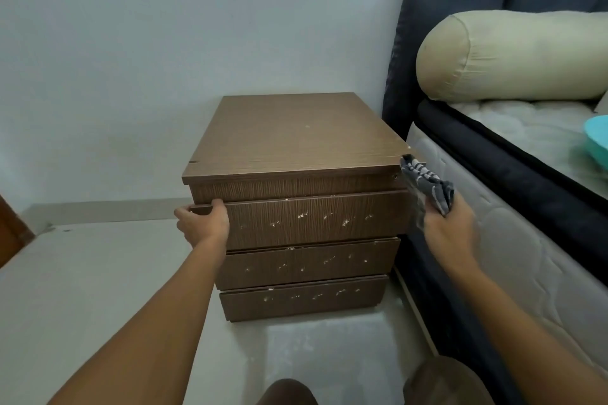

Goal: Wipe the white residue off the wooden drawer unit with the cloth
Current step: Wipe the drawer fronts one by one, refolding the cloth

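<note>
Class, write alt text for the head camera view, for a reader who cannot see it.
A person's left hand grips the top left corner of a brown wooden three-drawer unit while the right hand holds a grey striped cloth at its right corner. White residue specks dot all three drawer fronts. A dark-framed bed with a cream bolster pillow stands on the right.

Open floor (98, 289) spreads at nine o'clock of the drawer unit (296, 148), plenty of room there. At three o'clock the bed (493, 240) crowds in, leaving only a narrow gap, and the right hand (449, 227) with the cloth (427, 184) fills it. Wall (197, 26) closes twelve o'clock. The unit's top lies bare.
</note>
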The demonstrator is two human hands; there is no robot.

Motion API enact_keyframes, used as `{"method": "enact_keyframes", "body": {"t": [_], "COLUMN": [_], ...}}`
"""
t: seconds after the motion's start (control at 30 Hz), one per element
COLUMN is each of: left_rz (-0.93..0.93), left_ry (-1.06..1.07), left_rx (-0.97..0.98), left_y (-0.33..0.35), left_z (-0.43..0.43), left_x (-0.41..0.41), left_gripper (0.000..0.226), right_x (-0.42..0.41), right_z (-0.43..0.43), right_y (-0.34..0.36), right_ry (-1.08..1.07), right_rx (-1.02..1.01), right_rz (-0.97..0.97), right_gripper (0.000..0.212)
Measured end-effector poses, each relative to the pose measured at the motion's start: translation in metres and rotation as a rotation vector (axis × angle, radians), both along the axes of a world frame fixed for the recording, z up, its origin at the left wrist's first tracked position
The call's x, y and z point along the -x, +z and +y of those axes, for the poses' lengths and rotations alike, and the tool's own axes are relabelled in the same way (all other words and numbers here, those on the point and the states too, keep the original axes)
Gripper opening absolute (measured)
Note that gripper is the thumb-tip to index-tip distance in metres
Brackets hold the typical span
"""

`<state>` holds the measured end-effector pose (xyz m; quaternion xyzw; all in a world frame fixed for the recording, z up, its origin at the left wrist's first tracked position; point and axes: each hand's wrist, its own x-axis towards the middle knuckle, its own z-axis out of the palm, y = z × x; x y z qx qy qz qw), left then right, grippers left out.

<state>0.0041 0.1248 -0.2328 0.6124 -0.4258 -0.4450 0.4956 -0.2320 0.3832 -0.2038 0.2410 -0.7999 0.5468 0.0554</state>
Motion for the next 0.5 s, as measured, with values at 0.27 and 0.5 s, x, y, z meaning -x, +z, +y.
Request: {"method": "enact_keyframes", "body": {"t": [0.27, 0.5], "left_rz": [0.043, 0.045], "left_ry": [-0.030, -0.068], "left_rx": [0.029, 0.016], "left_y": [-0.007, -0.005], "left_z": [0.012, 0.015], "left_x": [-0.008, -0.015], "left_gripper": [0.047, 0.049], "right_x": [0.013, -0.006], "right_z": [0.009, -0.022], "right_y": [0.014, 0.001], "right_ry": [-0.022, 0.274], "right_rx": [-0.329, -0.633], "right_rz": [0.434, 0.392], "right_gripper": [0.037, 0.056]}}
